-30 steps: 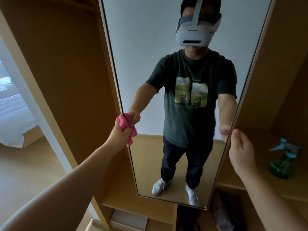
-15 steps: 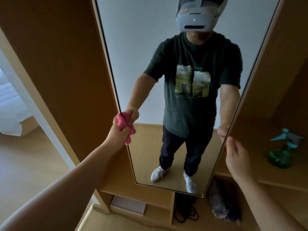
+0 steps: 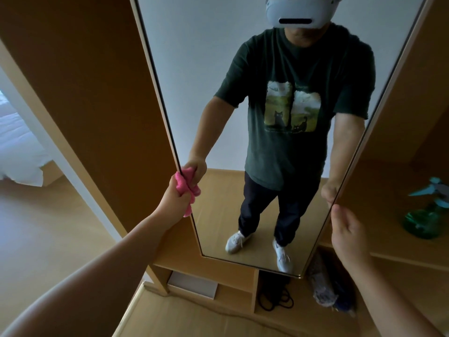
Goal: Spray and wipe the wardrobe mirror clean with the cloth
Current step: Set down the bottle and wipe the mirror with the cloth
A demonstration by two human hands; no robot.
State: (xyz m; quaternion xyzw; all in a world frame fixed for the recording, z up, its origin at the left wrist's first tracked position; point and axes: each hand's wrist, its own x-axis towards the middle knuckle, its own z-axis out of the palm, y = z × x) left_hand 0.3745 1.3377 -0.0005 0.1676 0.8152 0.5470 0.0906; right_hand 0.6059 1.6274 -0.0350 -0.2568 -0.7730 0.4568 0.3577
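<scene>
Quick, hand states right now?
Left hand: grips the pink cloth.
Right hand: thumb at the mirror edge, fingers hidden, cannot tell.

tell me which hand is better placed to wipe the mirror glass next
Left. The left hand grips the pink cloth at the left edge of the mirror, so it can likely sweep straight across the glass. The right hand holds the opposite edge and carries no cloth.

Reflected: a pale grey headset [image 3: 298,13] at 12 o'clock, a dark green T-shirt [image 3: 286,154] — cat print [image 3: 292,109] on the chest — dark trousers [image 3: 274,210], white sneakers [image 3: 237,240] toward 6 o'clock.
</scene>
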